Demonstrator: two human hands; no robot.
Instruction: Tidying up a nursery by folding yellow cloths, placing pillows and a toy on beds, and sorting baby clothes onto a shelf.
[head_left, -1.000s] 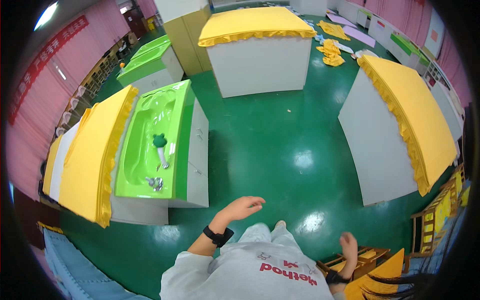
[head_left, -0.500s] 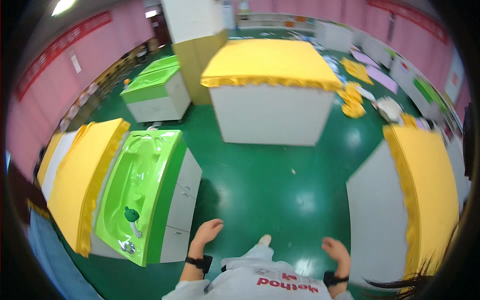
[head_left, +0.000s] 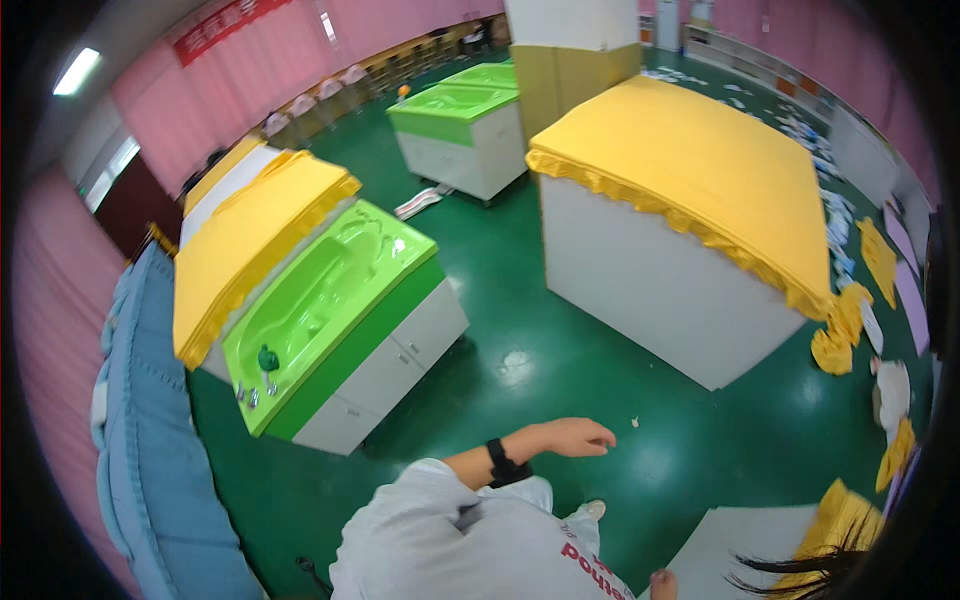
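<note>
Scrap [head_left: 634, 422]: small, pale, is lying on the glossy green floor [head_left: 490, 310], appearing just beside the bare left hand [head_left: 582, 437] in this view.
Cabinet [head_left: 740, 550]: white-sided, yellow-cloth-topped, is standing near the bare right hand [head_left: 663, 584].
Edges: the bright-green tub unit [head_left: 345, 325] is flanking the left, a white box [head_left: 650, 270] under frilled yellow cloth the right, open floor running between the 2.
Left grip: fingers are curving loosely, partly open, holding nothing.
Right grip: cannot tell; only a little is showing.
Left forearm [head_left: 478, 467]: black-strapped, is reaching rightward.
</note>
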